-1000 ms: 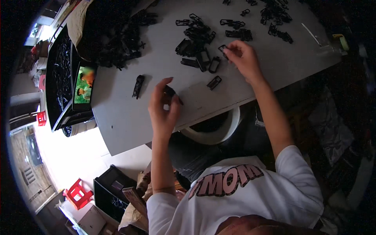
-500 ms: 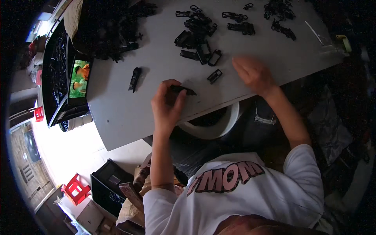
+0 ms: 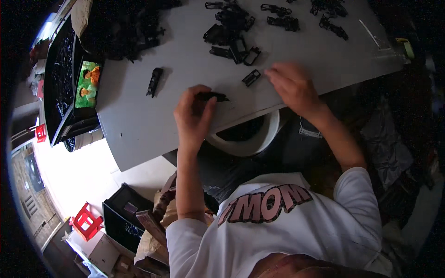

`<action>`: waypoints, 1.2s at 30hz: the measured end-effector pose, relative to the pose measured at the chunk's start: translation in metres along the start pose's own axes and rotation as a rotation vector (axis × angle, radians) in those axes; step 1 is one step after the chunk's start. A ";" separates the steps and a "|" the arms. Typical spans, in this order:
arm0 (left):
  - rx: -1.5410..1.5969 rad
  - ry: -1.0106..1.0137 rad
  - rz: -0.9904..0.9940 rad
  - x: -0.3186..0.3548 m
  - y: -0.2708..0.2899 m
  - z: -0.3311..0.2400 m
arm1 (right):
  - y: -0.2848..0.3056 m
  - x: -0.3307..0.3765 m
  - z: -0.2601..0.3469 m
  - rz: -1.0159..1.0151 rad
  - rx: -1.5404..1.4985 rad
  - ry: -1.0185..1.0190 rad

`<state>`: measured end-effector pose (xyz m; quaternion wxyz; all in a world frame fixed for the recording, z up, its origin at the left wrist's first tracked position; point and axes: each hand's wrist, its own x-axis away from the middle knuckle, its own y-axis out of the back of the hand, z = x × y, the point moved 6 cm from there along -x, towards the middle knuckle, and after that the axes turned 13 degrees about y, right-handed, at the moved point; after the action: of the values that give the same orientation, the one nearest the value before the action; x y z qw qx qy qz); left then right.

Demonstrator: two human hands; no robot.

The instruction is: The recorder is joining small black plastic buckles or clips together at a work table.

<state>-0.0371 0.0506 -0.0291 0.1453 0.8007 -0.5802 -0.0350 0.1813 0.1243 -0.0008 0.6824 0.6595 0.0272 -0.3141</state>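
My left hand [image 3: 192,111] is closed on a slim black plastic part [image 3: 213,96], held just above the near edge of the grey table [image 3: 125,134]. The fingers cover one end of that part. To its right lies a small rectangular black frame [image 3: 251,78] with an open middle. My right hand [image 3: 292,88] is beside this frame, its fingers stretched toward it and a little blurred; nothing shows in them. Left of my left hand, a long black part [image 3: 154,82] rests alone on the tabletop.
Black parts lie in a loose pile [image 3: 232,32] at the far middle, with more at the far right and a large dark heap [image 3: 130,32] at the far left. A lit screen [image 3: 88,84] stands by the left edge. Below the table are a white bucket [image 3: 259,146] and a black crate [image 3: 123,208].
The whole view has shifted slightly. My right hand has moved left and nearer, closer to the small frame. My left hand keeps its hold on the black part.
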 end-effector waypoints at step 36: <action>-0.111 -0.175 0.059 0.009 0.000 -0.011 | -0.007 -0.030 -0.033 -0.027 -0.107 -0.052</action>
<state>-0.0321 0.0442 -0.0177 0.1392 0.7679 -0.6110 -0.1329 0.1666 0.1666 0.0019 0.7128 0.6132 0.0352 -0.3386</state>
